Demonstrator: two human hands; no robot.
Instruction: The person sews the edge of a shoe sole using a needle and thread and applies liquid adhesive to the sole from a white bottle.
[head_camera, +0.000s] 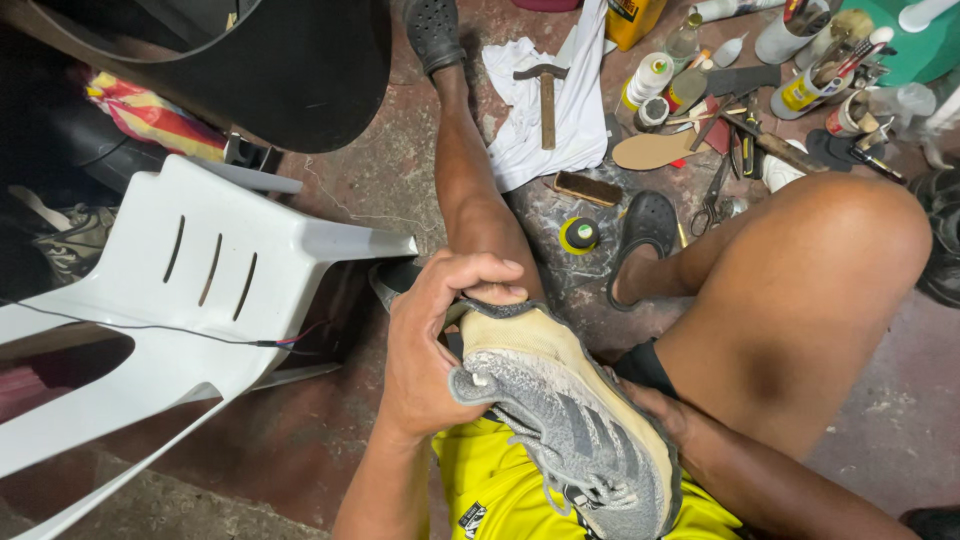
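Note:
A grey knitted sneaker (575, 425) with a worn cream sole lies across my lap, toe pointing away from me. My left hand (430, 345) grips its toe end, fingers curled over the front of the sole and thumb on the knit upper. My right hand (660, 405) is mostly hidden under the shoe's right side, with only the wrist and part of the palm showing against the sole edge. I am seated with bare legs stretched out, wearing yellow shorts (500, 490) and dark clogs.
A white plastic chair (200, 290) lies tipped at the left. On the reddish floor ahead are a hammer (546, 95) on a white cloth, a brush (588, 188), a yellow-lidded tin (579, 235), scissors (712, 195), a tan insole (655, 150), thread spools and glue bottles.

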